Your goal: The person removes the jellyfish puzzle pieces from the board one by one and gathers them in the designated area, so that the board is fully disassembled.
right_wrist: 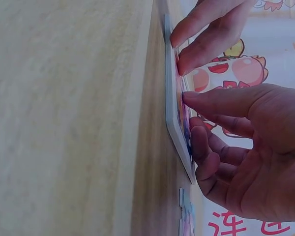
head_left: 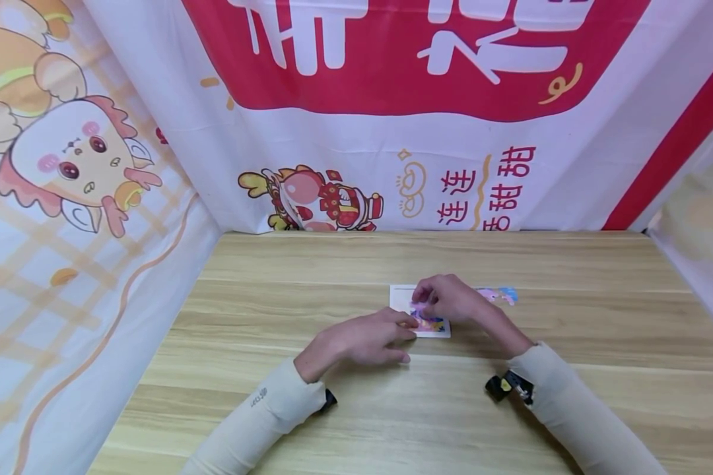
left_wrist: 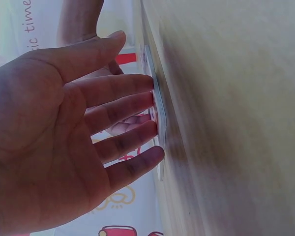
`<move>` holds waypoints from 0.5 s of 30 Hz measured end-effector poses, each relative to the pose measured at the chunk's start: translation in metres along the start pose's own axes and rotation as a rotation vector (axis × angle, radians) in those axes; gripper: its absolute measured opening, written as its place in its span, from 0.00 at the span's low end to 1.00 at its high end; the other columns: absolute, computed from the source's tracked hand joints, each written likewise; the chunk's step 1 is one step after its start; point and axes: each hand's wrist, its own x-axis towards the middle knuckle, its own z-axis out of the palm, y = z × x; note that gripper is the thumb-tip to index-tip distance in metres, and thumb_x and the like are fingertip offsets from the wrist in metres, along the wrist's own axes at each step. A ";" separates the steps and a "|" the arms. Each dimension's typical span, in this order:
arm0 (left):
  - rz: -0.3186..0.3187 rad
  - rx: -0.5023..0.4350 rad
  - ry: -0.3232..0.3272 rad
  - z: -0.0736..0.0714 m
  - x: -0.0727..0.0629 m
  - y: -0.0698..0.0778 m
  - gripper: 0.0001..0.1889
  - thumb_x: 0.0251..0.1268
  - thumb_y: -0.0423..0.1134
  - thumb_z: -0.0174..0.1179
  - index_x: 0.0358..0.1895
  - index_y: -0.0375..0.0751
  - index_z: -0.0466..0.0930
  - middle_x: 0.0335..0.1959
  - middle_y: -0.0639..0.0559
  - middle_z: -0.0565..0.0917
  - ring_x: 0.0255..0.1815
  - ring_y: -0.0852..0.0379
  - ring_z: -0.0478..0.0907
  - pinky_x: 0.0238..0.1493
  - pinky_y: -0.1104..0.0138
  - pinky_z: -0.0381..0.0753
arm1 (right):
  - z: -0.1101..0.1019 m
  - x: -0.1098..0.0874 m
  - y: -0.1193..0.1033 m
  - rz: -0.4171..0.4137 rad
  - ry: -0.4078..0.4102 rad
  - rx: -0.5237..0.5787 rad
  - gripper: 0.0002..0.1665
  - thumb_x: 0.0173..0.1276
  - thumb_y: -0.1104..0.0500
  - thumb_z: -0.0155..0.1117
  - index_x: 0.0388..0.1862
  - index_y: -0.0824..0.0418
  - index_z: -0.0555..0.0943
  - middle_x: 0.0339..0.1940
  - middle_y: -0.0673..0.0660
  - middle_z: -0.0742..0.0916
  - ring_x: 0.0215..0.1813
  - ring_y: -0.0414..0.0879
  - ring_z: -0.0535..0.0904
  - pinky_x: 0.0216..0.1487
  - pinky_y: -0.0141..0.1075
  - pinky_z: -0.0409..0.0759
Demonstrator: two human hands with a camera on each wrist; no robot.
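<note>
A thin white puzzle board [head_left: 399, 299] with a coloured picture in its lower part lies flat on the wooden table. My left hand [head_left: 370, 338] comes in from the left with fairly straight fingers; in the left wrist view its fingertips [left_wrist: 150, 101] rest on the board's near edge. Over the picture, my right hand [head_left: 449, 298] has curled fingers and a thumb [right_wrist: 199, 101] set down on the board, pinching at a small purple-pink puzzle piece [head_left: 418, 307] that the fingers largely cover. More coloured puzzle pieces [head_left: 504, 294] lie right of the board, partly behind the right wrist.
The wooden table [head_left: 261, 303] extends around the board on every side. A white cloth with red print [head_left: 333, 132] hangs along its back edge, and a patterned cloth [head_left: 83, 290] hangs at the left. Black wrist devices [head_left: 508, 387] sit under the sleeves.
</note>
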 end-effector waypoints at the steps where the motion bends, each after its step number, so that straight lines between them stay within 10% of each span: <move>1: 0.001 0.002 0.001 0.000 0.000 0.000 0.26 0.81 0.51 0.61 0.75 0.44 0.79 0.82 0.50 0.71 0.83 0.51 0.66 0.84 0.60 0.67 | 0.000 0.000 0.000 0.002 0.002 -0.002 0.10 0.68 0.66 0.76 0.47 0.58 0.89 0.42 0.53 0.91 0.45 0.45 0.85 0.51 0.41 0.87; 15: -0.015 -0.012 0.001 0.003 0.002 -0.001 0.26 0.81 0.51 0.62 0.75 0.44 0.79 0.83 0.51 0.70 0.84 0.52 0.65 0.84 0.59 0.68 | 0.003 0.001 -0.003 0.040 0.034 -0.015 0.18 0.67 0.67 0.77 0.55 0.62 0.87 0.44 0.55 0.89 0.47 0.46 0.84 0.53 0.41 0.86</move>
